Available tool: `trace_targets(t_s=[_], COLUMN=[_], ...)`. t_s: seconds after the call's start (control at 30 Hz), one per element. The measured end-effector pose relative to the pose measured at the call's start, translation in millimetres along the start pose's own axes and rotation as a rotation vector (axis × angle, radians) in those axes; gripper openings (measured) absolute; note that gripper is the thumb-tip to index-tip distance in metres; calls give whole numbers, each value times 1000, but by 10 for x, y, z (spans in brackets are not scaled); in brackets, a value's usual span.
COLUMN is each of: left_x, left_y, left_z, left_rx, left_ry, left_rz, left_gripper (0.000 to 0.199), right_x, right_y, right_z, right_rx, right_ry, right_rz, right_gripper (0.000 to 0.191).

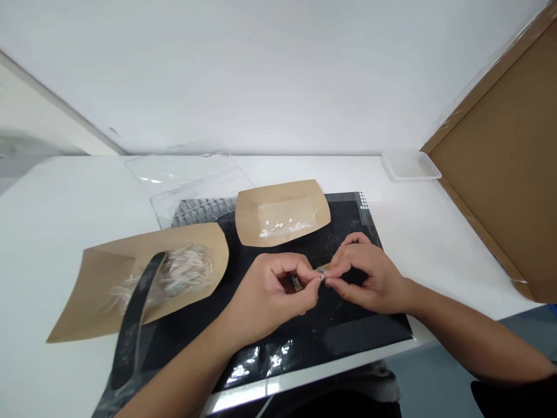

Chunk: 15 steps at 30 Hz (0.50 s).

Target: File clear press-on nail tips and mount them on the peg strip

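My left hand (282, 293) and my right hand (368, 273) meet over a black mat. Both are closed in a pinch, fingertips nearly touching. Between them is a small pale, shiny piece (322, 278), mostly covered by the fingers, so its kind is unclear. Beyond the hands sits a brown paper tray (248, 215) with several small white bits (278, 225) in it. On the left, a larger brown paper tray (98, 273) holds a heap of small clear strips (187, 270).
The shiny black mat (352, 232) covers the table's middle. A curved black strap (137, 313) crosses the left tray. Clear plastic sheets (187, 174) lie behind. At the back right are a shallow clear plastic container (411, 165) and a tall cardboard box (505, 139).
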State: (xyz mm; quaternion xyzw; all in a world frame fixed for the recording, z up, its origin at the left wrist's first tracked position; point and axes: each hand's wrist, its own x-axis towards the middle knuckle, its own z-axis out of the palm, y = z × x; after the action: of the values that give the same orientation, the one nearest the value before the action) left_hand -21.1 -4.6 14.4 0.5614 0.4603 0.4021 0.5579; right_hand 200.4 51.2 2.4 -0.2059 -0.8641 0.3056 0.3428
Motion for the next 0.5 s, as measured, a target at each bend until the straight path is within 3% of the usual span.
trace_targets(t_s=[0.33,0.5], left_x=[-24,-18], left_y=[10,33], left_z=[-22,-32], left_rx=[127,240], left_ry=[-21,-18], left_rz=[2,83], left_gripper=[12,10], right_x=[11,11], right_y=[-23,-9], right_z=[-38,-46], right_rx=[67,0], right_ry=[-99,-86], right_rz=[64,19], right_gripper=[4,3])
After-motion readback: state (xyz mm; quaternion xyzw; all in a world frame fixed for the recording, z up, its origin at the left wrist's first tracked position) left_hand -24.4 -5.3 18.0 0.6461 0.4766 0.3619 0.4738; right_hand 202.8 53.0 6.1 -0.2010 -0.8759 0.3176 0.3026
